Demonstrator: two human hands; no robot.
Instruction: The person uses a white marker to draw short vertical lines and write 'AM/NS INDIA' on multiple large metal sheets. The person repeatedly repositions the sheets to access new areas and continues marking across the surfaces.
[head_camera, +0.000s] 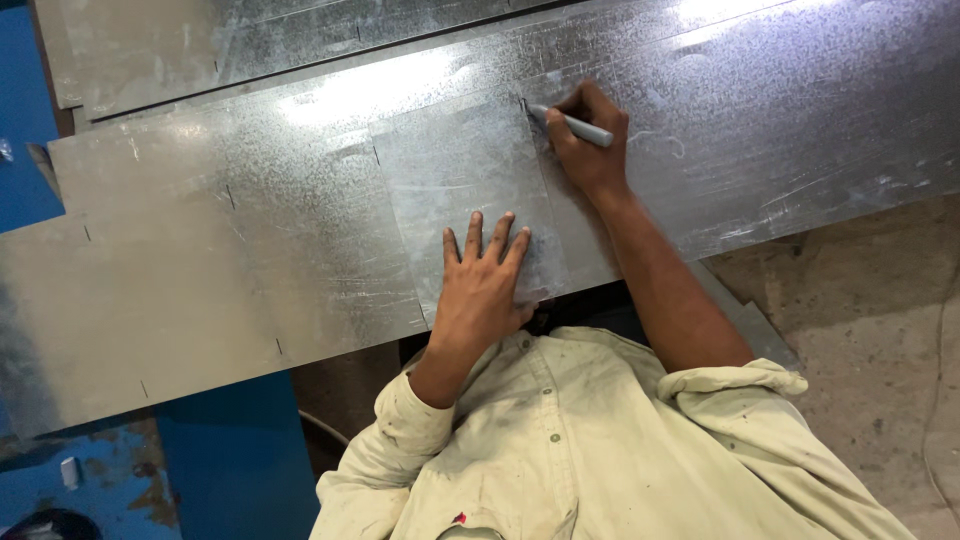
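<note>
On long galvanized steel sheet (250, 250): small rectangular galvanized template (450, 170) pinned flat under spread left hand (480, 285). Right hand (590, 135) clamped on grey marker (570, 125), tip at template's top-right corner. Advise firm pressure, tip tight against edge.

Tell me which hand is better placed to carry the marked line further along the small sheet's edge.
Right. The right hand grips the grey marker, tip at the small metal sheet's top corner. The left hand lies flat on that sheet, probably steadying it.
</note>
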